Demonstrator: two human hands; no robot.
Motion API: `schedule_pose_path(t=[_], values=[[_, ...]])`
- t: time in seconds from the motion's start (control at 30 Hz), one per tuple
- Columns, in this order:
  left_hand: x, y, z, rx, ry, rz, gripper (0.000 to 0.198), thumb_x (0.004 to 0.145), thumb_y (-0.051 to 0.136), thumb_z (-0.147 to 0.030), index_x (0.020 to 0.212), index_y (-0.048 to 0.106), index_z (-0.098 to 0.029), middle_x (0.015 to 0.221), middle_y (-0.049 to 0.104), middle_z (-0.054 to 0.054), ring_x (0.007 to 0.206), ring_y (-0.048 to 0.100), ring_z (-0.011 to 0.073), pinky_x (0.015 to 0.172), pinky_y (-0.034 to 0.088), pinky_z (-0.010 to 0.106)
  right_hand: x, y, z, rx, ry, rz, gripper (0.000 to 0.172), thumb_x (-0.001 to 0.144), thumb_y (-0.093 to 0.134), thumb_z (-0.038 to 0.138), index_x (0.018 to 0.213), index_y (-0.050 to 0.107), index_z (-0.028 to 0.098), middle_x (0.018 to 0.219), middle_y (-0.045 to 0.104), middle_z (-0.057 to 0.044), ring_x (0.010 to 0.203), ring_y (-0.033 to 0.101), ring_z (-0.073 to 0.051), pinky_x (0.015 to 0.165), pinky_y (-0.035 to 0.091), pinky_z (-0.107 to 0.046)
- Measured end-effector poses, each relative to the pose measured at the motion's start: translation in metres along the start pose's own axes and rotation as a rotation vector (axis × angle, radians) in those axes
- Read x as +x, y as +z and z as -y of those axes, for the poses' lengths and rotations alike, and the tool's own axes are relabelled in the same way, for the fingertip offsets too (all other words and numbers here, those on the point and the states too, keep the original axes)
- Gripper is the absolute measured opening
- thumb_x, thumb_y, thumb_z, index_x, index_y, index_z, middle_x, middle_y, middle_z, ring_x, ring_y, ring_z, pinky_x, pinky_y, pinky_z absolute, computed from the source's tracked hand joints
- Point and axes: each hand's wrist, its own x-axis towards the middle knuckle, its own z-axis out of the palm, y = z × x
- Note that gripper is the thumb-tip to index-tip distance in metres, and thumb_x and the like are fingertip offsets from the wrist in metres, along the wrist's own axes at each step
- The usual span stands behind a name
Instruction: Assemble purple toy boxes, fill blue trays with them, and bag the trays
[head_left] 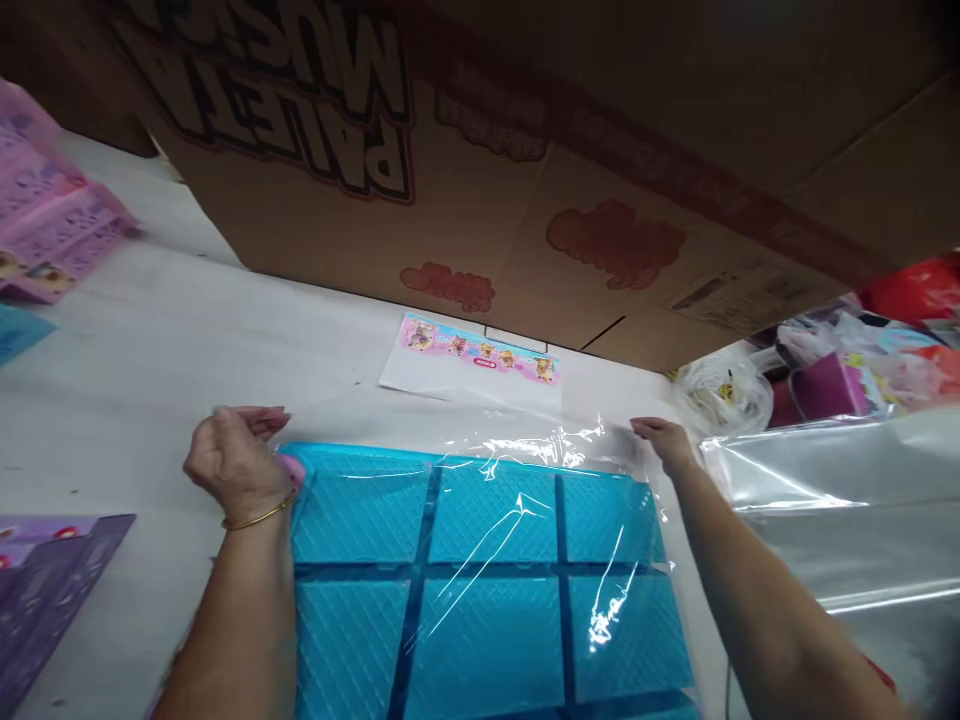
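Note:
A blue tray (489,640) with several cross-hatched compartments lies in front of me, its near end cut off by the picture edge. Clear plastic bag (517,500) film covers it, shiny and creased, and reaches past its far edge. At the tray's far left corner my left hand (236,455) is closed on the bag's edge; a pink piece shows beside the wrist. My right hand (664,442) pinches the bag's far right corner, fingertips together. Beyond the bag lies a white card (465,375) with a pink and blue printed strip.
A large cardboard box (480,200) with upside-down printing stands across the back. Pink printed packaging (56,215) is at the left, a purple printed sheet (60,610) below it. Clear plastic sheets (840,475) lie at the right, near a coil of clear material (724,395).

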Motion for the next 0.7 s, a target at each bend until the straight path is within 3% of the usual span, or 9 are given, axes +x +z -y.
schedule_pose_path(t=[0.13,0.27,0.37,0.5,0.7], values=[[0.004,0.000,-0.003,-0.065,-0.057,-0.066,0.054,0.086,0.030,-0.052,0.065,0.056,-0.009,0.058,0.058,0.005,0.051,0.058,0.0132,0.055,0.051,0.030,-0.013,-0.049,-0.014,0.011,-0.101,0.038,0.034,0.059,0.067,0.044,0.078,0.069,0.016,0.083,0.069,-0.008,0.080,0.061,-0.020,0.076,0.044,-0.030],[0.003,-0.002,-0.004,-0.064,-0.106,-0.071,0.040,0.078,0.049,-0.047,0.066,0.057,-0.009,0.056,0.056,0.000,0.049,0.054,0.0104,0.058,0.051,0.029,-0.057,-0.086,-0.050,-0.156,-0.310,0.056,0.025,0.069,0.063,0.044,0.076,0.068,0.020,0.083,0.068,-0.010,0.078,0.062,-0.022,0.074,0.043,-0.032],[0.004,-0.004,-0.002,-0.099,-0.142,-0.078,0.026,0.062,0.069,-0.032,0.068,0.054,-0.012,0.056,0.055,-0.003,0.052,0.055,0.0095,0.061,0.050,0.027,-0.084,-0.086,-0.080,-0.341,-0.583,-0.029,0.019,0.080,0.053,0.037,0.078,0.064,0.022,0.084,0.066,-0.010,0.080,0.061,-0.021,0.075,0.045,-0.031],[0.007,-0.014,-0.003,-0.143,-0.174,-0.029,0.029,0.053,0.073,-0.023,0.075,0.056,-0.014,0.064,0.058,-0.003,0.058,0.056,0.0100,0.064,0.050,0.028,-0.106,-0.071,-0.106,-0.558,-0.899,-0.122,0.022,0.083,0.043,0.023,0.086,0.065,0.021,0.089,0.065,-0.007,0.083,0.060,-0.019,0.076,0.046,-0.031],[0.012,-0.052,-0.025,-0.316,-0.289,0.241,0.038,0.049,0.076,-0.016,0.084,0.061,-0.015,0.070,0.060,-0.001,0.064,0.058,0.0090,0.066,0.049,0.024,-0.122,-0.053,-0.131,-0.680,-1.040,-0.201,0.026,0.079,0.042,0.016,0.085,0.066,0.022,0.089,0.066,-0.005,0.081,0.062,-0.020,0.068,0.048,-0.031]])
